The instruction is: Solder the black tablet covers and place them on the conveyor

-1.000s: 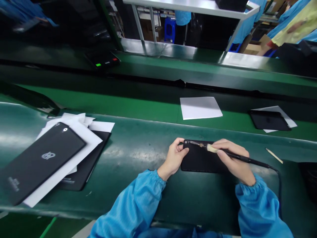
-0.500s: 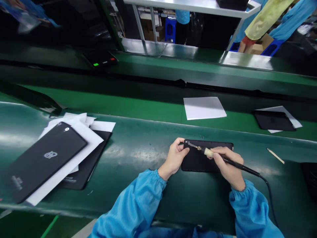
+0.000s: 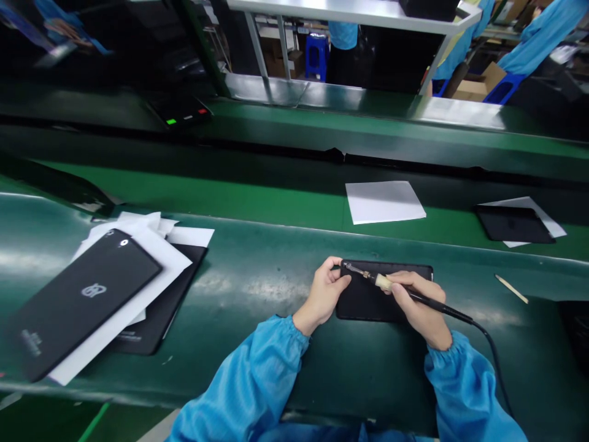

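On the green bench in front of me lies a black tablet back cover (image 3: 368,301), its inner side facing up. My left hand (image 3: 323,291) grips its upper left corner between thumb and fingers. A soldering iron (image 3: 427,301) with a pale collar is in my right hand (image 3: 421,304), held like a pen. The iron's metal tip points left and meets the cover's upper left corner, close to my left fingertips. A black cord runs from the iron down to the right. Too small to make out is the part under the tip.
At left, black tablet covers (image 3: 92,288) are stacked with white sheets. White paper (image 3: 385,202) and a dark tablet piece (image 3: 514,223) lie on the green conveyor beyond. A thin pale stick (image 3: 512,288) lies at right. Co-workers in blue sleeves (image 3: 543,43) are in the background.
The soldering iron and my right hand have shifted very slightly left. My left hand keeps its hold on the cover. In the background, a yellow-sleeved arm has moved mostly out of sight.
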A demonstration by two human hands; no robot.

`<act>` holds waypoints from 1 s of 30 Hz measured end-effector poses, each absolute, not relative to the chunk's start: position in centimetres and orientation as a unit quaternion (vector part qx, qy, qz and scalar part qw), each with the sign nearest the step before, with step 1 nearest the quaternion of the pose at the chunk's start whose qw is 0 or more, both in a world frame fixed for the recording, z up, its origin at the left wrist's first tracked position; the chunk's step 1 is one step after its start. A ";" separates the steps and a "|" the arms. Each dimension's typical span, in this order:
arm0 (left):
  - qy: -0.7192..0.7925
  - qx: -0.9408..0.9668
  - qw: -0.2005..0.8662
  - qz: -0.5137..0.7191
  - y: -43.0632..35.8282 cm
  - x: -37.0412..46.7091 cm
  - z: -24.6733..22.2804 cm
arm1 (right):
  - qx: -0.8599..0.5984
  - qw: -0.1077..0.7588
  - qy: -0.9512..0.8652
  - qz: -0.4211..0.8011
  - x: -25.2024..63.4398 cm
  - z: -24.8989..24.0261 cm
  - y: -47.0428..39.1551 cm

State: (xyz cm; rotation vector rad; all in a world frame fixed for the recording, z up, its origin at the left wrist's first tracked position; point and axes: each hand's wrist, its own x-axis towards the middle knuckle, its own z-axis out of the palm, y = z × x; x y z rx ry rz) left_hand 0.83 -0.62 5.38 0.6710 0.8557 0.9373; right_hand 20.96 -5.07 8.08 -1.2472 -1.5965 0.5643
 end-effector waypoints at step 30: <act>0.398 0.293 0.747 0.444 -0.6 0.9 5.5 | -0.562 0.514 -0.622 0.181 19.6 6.6 -7.1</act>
